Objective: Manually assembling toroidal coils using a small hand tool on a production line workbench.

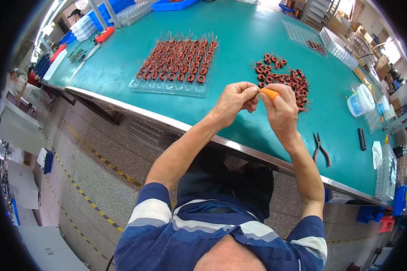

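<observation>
My left hand [236,102] and my right hand [283,111] meet above the near edge of the green table, fingertips pinched together. A thin, wire-like bit shows between them, but the small thing they hold is mostly hidden by the fingers. Orange material [270,93] covers the index finger side of my right hand; whether it is a finger cot or a held piece I cannot tell. Just beyond my right hand lies a loose pile of copper-red ring coils [285,80] with wire leads. Left of the hands, a clear plastic tray [167,86] bears rows of similar coils with leads pointing up.
Pliers with red handles [320,150] lie right of my right forearm, near a black bar-shaped object [362,139]. White tubs [361,100] and a wire basket [385,174] stand at the right edge. Another clear tray [298,32] lies at the far right, and a blue bin [174,4] at the back.
</observation>
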A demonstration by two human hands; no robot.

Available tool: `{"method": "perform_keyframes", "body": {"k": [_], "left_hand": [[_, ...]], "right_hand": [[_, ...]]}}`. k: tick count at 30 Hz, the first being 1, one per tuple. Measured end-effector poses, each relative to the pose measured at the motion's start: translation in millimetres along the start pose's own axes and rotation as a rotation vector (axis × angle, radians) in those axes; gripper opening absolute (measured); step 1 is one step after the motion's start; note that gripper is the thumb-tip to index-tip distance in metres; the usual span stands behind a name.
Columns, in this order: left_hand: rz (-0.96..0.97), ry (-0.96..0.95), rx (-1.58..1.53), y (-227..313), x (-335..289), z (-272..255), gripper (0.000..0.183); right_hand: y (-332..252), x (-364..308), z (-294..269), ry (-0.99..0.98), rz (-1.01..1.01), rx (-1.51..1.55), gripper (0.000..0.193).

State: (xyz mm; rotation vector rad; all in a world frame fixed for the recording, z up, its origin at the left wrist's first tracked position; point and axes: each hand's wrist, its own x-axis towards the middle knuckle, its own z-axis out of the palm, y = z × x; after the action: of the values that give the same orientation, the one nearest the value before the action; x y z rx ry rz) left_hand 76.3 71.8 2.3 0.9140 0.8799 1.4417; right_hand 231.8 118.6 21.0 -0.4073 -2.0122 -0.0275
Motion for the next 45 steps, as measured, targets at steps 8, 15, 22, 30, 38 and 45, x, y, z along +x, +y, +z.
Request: {"method": "perform_keyframes", "body": {"k": [8, 15, 22, 30, 38, 45], "left_hand": [[0.194, 0.036, 0.001, -9, -9, 10, 0.016], [0.194, 0.088, 0.098, -4, -3, 1, 0.013], [0.169, 0.128, -0.034, 9, -8, -7, 0.012], [0.147, 0.06, -0.022, 5, -11, -8, 0.012], [0.327, -0.027, 0.41, 8, -24, 2, 0.016], [0.368, 0.074, 0.664, 11, -29, -2, 0.018]], "right_hand": [[19, -1, 4, -0.121, 1.049, 0.961, 0.017], [16, -6, 12, -0.115, 0.876, 0.644, 0.034], [17, -13, 8, -0.212, 0.982, 0.884, 0.037], [4, -9, 18, -0.206, 0.863, 0.794, 0.03], [7, -11, 17, -0.134, 0.909, 0.883, 0.029], [7, -2, 3, -0.057, 1.116, 1.115, 0.025]]}}
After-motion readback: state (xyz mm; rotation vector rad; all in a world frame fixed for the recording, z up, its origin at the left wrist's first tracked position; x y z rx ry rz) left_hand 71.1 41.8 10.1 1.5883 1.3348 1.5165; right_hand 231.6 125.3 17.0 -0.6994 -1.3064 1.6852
